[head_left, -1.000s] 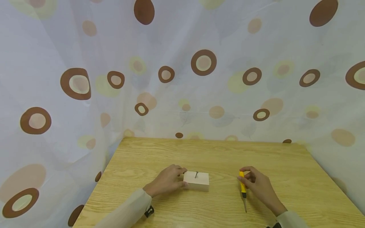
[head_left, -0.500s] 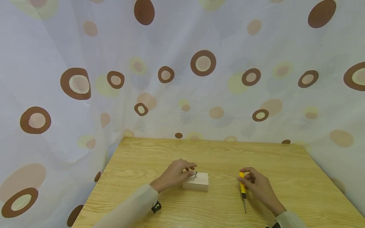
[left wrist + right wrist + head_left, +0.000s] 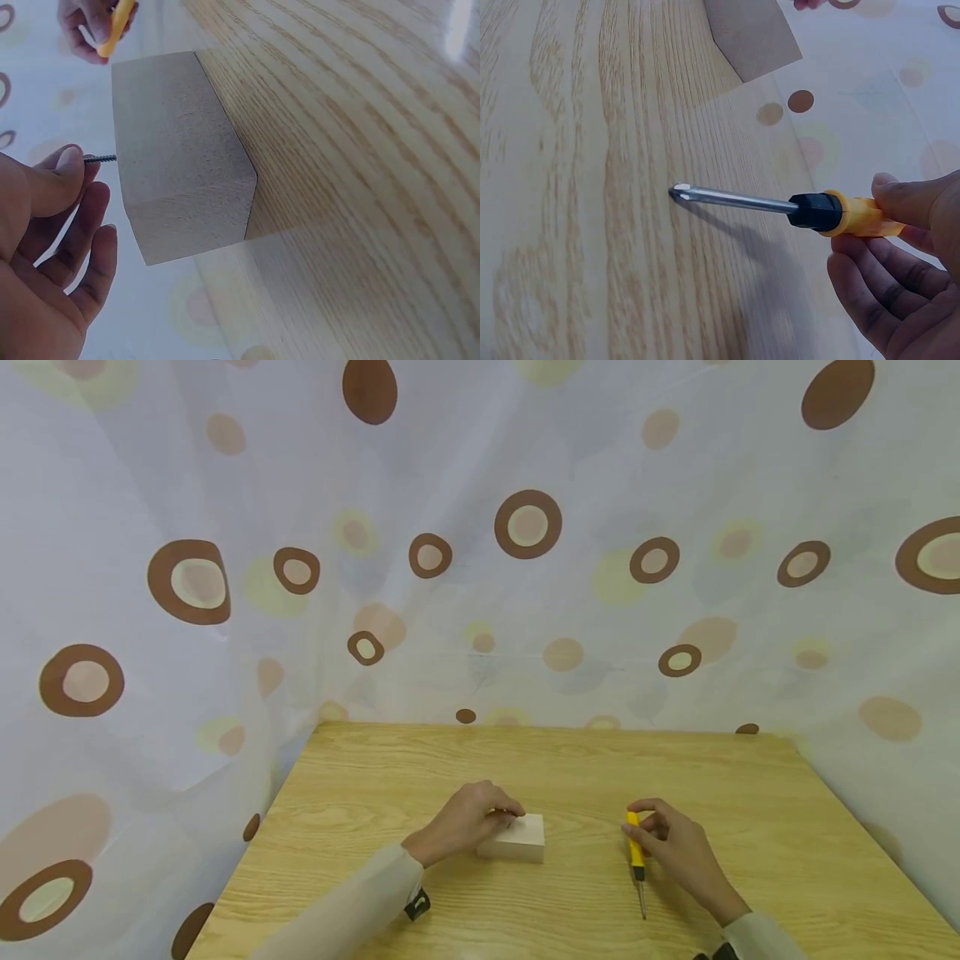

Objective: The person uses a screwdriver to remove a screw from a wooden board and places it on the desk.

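A pale wooden block (image 3: 517,843) lies on the table with a dark screw (image 3: 101,158) standing in its top face. My left hand (image 3: 468,818) pinches the screw's head between thumb and forefinger; in the left wrist view the other fingers (image 3: 96,262) hang loosely curled beside the block. To the right, my right hand (image 3: 678,852) holds a screwdriver (image 3: 739,200) by its yellow and black handle, with thumb and fingers round it. Its metal shaft points down toward the table, and the cross-shaped tip is close to the surface; whether it touches I cannot tell.
The wood-grain table (image 3: 570,910) lies under both hands. A white curtain (image 3: 480,610) with brown and pale spots hangs behind the table and along its left and right sides.
My left hand has moved from the block's left side up over its top and now pinches the screw. The right hand with the screwdriver has stayed nearly in place.
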`<state>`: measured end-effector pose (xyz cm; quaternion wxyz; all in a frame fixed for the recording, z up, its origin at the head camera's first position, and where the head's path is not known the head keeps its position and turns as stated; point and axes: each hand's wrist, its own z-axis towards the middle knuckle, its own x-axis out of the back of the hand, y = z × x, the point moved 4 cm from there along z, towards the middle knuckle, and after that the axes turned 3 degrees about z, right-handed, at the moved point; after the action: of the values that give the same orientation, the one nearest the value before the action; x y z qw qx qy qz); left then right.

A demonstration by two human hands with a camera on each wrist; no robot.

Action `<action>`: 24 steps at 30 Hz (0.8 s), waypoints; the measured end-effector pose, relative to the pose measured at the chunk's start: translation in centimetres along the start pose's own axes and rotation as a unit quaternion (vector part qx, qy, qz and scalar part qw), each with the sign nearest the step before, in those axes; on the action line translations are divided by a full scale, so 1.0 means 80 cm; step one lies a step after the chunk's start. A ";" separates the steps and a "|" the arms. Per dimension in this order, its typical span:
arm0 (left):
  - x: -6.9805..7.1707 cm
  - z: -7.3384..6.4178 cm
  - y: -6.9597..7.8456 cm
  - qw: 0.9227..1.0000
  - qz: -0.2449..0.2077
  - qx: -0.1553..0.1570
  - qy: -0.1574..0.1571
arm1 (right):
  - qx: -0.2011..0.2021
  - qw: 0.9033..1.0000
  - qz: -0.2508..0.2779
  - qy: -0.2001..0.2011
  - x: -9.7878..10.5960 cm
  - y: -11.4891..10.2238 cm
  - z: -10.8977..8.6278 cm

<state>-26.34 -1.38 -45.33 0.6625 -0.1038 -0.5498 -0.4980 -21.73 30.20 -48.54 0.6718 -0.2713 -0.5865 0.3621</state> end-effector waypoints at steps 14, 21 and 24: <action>0.001 0.001 0.000 1.000 0.000 0.027 0.013 | -0.003 1.000 -0.004 -0.001 0.001 -0.001 -0.002; 0.008 -0.002 0.000 0.999 -0.014 0.030 0.026 | -0.005 1.000 -0.011 0.003 0.001 0.000 -0.001; 0.014 -0.007 -0.001 0.999 -0.025 0.034 0.033 | -0.008 1.000 -0.012 0.002 0.000 0.001 -0.002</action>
<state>-26.18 -2.38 -44.64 0.6709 -0.0509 -0.5461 -0.4990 -21.62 30.27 -48.63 0.6749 -0.2699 -0.5915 0.3491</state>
